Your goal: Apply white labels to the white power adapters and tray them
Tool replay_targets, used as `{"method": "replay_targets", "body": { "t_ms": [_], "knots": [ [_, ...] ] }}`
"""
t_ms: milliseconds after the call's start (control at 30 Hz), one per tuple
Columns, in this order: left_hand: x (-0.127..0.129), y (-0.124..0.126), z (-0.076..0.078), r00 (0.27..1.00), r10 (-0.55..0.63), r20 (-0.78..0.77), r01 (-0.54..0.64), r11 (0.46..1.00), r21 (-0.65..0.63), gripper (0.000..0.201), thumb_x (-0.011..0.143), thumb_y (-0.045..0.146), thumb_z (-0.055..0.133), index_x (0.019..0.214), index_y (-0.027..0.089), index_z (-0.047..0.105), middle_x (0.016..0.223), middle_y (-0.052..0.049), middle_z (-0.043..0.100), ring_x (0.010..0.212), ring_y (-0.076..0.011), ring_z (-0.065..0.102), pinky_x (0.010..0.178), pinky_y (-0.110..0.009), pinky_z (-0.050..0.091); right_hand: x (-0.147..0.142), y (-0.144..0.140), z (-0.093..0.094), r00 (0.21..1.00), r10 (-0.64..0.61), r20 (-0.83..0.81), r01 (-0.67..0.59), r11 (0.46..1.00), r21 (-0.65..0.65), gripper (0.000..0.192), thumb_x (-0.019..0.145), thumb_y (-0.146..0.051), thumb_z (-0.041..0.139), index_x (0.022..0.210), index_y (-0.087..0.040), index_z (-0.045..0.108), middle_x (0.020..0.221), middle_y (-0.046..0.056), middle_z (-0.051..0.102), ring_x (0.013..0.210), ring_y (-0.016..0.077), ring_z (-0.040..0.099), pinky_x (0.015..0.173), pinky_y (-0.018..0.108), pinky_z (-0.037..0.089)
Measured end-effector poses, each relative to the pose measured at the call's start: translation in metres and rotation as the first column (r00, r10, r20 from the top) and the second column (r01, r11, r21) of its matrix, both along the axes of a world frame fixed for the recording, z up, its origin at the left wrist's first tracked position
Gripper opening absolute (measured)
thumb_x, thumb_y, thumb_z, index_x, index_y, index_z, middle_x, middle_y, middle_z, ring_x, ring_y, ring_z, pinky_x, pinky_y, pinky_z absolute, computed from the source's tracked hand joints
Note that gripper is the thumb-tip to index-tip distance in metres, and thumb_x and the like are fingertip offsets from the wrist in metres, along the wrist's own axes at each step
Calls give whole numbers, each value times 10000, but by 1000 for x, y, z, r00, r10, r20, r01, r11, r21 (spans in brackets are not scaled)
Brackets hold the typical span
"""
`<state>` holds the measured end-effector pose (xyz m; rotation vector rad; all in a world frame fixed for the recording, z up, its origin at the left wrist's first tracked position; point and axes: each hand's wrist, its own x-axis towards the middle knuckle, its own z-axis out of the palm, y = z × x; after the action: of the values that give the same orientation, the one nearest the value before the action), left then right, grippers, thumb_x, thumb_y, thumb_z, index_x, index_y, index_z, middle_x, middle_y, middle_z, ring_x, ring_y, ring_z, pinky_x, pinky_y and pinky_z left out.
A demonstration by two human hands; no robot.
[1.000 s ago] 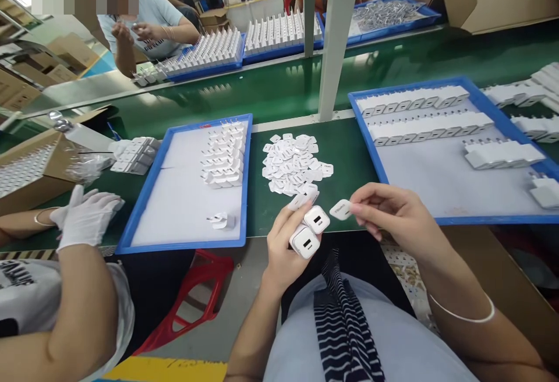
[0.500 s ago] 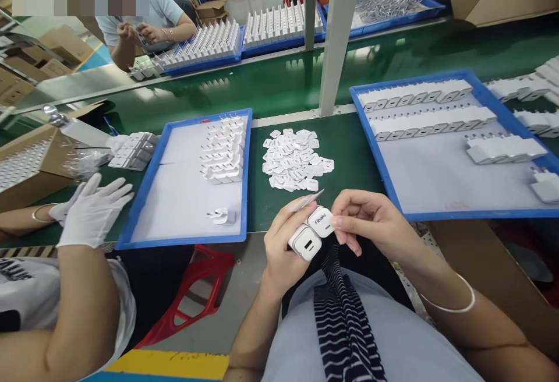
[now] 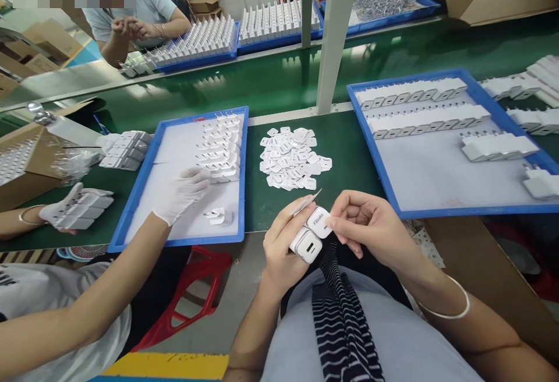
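My left hand (image 3: 282, 248) holds two white charger plugs (image 3: 311, 234) side by side, with a thin strip (image 3: 307, 202) tucked between its fingers. My right hand (image 3: 367, 225) presses its fingertips onto the upper plug, where a small white label with printed text sits on the face. Just beyond my hands, a heap of loose white labels (image 3: 292, 158) lies on the green belt (image 3: 345, 149).
A blue tray (image 3: 441, 210) with rows of white chargers is at the right. At the left a second blue tray (image 3: 174, 242) holds several chargers; a co-worker's gloved hand (image 3: 181, 193) reaches into it. Their other gloved hand (image 3: 74, 210) holds chargers. Cardboard boxes stand at far left.
My right hand brought a label to the upper plug and now presses it on. The co-worker's gloved hand moved from the belt edge into the left tray.
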<state>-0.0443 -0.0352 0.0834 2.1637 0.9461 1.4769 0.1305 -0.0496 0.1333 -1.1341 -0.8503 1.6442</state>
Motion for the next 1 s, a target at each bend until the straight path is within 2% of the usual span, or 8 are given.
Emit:
{"method": "replay_targets", "body": {
  "t_ms": [267,767,1000],
  "knots": [
    [-1,-1,3,1000,-10,5,10,1000,-13,532,811,73,754,1318,190,643,1294,-111,694,1163,-232,693,967,-352,624,3,-4,0,999,-33,6,33,999,29,417,721,-209,869,807,-218,461,517,-85,622,336,42,454,317,114,395],
    [1,-2,5,999,37,-18,-38,996,-82,484,822,109,742,1287,222,672,1265,-97,719,1094,-234,720,939,-354,623,-2,-1,2,994,-74,81,66,993,97,415,754,-211,835,790,-228,422,539,-96,575,359,35,414,337,131,335],
    [1,-2,4,995,87,-39,-91,990,-111,460,825,121,740,1271,220,685,1238,-85,728,1107,-243,714,957,-382,617,-5,3,-1,994,-70,83,60,991,116,363,795,-216,792,787,-223,429,568,-84,573,403,38,429,357,133,357]
  ]
}}
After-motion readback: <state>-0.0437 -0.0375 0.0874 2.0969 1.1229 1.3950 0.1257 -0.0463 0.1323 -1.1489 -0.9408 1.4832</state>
